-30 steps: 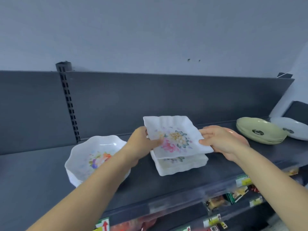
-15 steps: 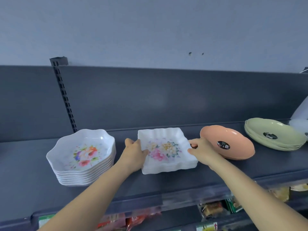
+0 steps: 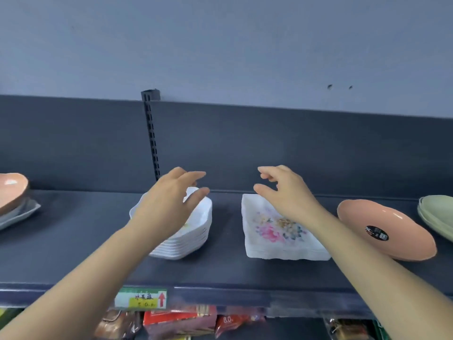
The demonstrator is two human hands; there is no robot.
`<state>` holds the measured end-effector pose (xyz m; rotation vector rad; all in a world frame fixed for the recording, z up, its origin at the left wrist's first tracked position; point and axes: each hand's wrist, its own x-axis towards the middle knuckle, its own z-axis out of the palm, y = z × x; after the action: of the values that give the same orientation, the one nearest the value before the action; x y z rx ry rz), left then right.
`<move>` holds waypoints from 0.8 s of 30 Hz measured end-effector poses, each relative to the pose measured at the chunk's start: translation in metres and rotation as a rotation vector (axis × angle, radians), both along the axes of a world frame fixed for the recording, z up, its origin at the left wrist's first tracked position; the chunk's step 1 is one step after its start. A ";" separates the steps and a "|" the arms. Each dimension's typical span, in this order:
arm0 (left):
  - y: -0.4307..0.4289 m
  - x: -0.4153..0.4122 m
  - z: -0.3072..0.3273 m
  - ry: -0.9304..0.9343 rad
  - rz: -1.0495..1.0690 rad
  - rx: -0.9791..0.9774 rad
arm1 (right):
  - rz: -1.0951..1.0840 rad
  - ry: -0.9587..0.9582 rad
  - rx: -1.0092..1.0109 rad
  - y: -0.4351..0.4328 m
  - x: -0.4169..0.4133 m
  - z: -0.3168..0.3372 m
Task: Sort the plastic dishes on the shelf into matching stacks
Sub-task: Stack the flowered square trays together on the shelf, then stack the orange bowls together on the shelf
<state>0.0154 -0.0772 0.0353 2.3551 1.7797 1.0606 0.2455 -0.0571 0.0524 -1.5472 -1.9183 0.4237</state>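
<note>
A stack of white square floral dishes sits on the dark shelf, right of centre. To its left stands a stack of white wavy-rimmed floral bowls. My left hand hovers over the bowl stack, fingers loosely spread, holding nothing. My right hand hovers above the back of the square dishes, fingers relaxed and empty. A peach oval dish with a black sticker lies to the right, and green dishes at the far right edge.
At the far left, a peach bowl rests on a pale plate. A slotted upright runs up the shelf's back panel. A price tag hangs on the front edge, with packaged goods on the shelf below.
Both hands set the square floral dish down on its stack, let go and lifted above the shelf. The view has shifted left, bringing the far-left peach bowl into sight.
</note>
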 end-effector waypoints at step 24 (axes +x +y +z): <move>-0.045 -0.451 -0.008 0.009 0.534 -0.147 | 0.445 -0.100 -0.133 0.029 -0.403 0.024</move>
<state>-0.4352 -0.1222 0.0276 1.8442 2.4683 0.9051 -0.1573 -0.0281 0.0763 -1.2295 -2.3592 0.6855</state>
